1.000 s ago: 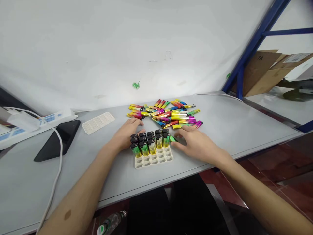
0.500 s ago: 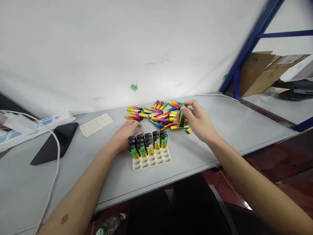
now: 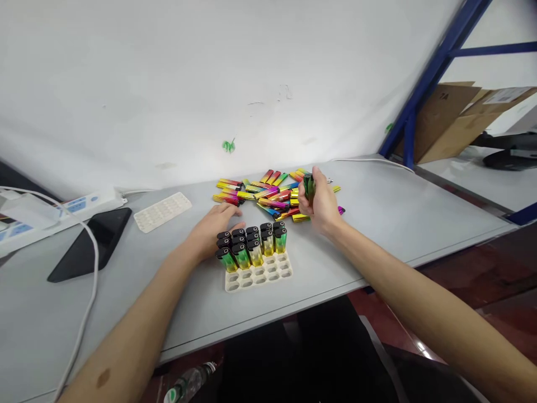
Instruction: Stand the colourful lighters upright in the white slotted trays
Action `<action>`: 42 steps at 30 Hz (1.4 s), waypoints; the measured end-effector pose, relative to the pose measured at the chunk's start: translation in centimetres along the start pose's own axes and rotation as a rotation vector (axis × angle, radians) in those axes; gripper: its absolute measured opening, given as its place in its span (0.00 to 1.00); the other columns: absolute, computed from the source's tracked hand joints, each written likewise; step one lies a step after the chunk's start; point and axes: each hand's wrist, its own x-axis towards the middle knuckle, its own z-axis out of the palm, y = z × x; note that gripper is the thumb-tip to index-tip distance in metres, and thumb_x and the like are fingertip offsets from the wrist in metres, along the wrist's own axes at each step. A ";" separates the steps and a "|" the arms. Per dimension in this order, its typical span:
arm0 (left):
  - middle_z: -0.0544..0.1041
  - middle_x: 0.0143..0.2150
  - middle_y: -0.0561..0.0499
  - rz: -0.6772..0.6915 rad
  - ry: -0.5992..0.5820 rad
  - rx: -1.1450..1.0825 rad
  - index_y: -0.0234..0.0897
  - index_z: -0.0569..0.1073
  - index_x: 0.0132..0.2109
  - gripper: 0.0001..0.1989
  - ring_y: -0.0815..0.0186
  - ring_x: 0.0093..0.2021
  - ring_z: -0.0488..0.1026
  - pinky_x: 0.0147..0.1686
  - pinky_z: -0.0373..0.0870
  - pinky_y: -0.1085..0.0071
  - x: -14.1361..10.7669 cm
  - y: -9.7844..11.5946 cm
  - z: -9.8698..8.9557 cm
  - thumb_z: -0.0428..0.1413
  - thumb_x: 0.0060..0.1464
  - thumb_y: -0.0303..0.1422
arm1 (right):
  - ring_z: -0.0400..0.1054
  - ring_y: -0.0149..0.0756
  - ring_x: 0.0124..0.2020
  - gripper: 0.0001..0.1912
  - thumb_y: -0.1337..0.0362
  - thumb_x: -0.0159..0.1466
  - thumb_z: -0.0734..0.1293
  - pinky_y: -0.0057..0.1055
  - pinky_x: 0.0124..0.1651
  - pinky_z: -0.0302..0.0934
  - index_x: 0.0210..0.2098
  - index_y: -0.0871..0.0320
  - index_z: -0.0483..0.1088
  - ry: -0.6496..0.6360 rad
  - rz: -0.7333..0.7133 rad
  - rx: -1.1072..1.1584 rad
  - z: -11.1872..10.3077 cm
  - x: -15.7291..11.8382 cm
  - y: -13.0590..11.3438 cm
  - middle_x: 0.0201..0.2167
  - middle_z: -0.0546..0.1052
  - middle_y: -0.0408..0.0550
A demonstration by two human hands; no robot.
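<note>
Head view: grey desk (image 3: 335, 252) against a white wall (image 3: 168, 84); the right hand's (image 3: 321, 201) fingers, formerly lower, now grip a green lighter (image 3: 309, 187) over the pile; the left's openness I can't tell.

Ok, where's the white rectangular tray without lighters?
Head view, left side: the white tray lies between the black phone and the multicoloured lighter pile, touching neither.

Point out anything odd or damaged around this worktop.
The white wall behind looks marred: a green smudge and thin scratch-like marks break its plain surface. A white cable also trails untidily across the dark phone.
</note>
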 end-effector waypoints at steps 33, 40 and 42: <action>0.72 0.57 0.45 -0.019 0.028 -0.021 0.41 0.70 0.52 0.20 0.53 0.60 0.67 0.60 0.65 0.57 -0.1 0.1 -0.2 0.48 0.63 0.49 | 0.37 0.24 0.13 0.23 0.50 0.68 0.55 0.26 0.17 0.33 0.21 0.55 0.58 -0.070 0.123 0.072 -0.2 0.5 0.9 0.12 0.50 0.34; 0.72 0.58 0.45 -0.016 0.010 -0.026 0.40 0.70 0.52 0.20 0.53 0.61 0.66 0.61 0.64 0.56 -0.2 0.3 -0.4 0.47 0.63 0.49 | 0.58 0.29 0.22 0.20 0.50 0.69 0.56 0.28 0.26 0.53 0.30 0.56 0.67 -0.090 -0.089 -0.187 -0.2 -0.2 0.6 0.22 0.65 0.40; 0.72 0.58 0.44 -0.011 0.011 -0.022 0.40 0.70 0.53 0.20 0.53 0.61 0.66 0.61 0.64 0.55 -0.2 0.2 -0.4 0.47 0.64 0.48 | 0.62 0.31 0.28 0.16 0.51 0.68 0.61 0.30 0.33 0.57 0.31 0.57 0.67 -0.085 -0.233 -0.403 -0.6 -1.0 0.4 0.26 0.69 0.42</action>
